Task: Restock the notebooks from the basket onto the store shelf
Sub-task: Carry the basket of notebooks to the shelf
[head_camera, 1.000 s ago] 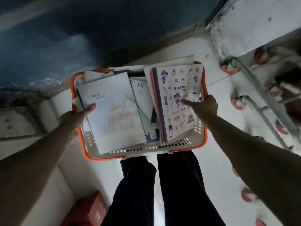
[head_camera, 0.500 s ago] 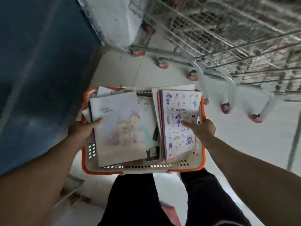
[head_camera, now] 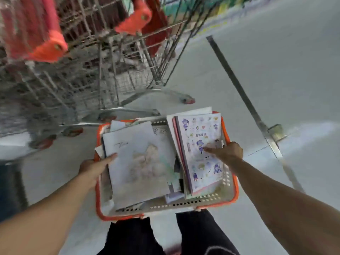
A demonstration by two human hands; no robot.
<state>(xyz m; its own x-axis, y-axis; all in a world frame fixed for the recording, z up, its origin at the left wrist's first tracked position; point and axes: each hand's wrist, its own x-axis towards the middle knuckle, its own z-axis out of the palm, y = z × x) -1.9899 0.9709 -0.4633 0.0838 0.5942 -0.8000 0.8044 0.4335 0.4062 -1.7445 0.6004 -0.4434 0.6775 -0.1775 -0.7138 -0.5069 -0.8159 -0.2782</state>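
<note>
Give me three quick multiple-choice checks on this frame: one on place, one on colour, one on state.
1. Where does the purple-figure notebook lie in the basket?
A. right side
B. left side
C. on the floor

2. What colour is the basket's rim?
A. blue
B. orange
C. green

3. What is the left hand doing?
A. hanging free
B. gripping a cart
C. holding the basket's left edge, thumb on the pale notebook

Answers: 1 A, it sits by the right hand, whose thumb rests on its cover. 2 B, the orange band runs round the grey mesh wall. 3 C, the thumb lies across the pale cover's corner at the rim.
</note>
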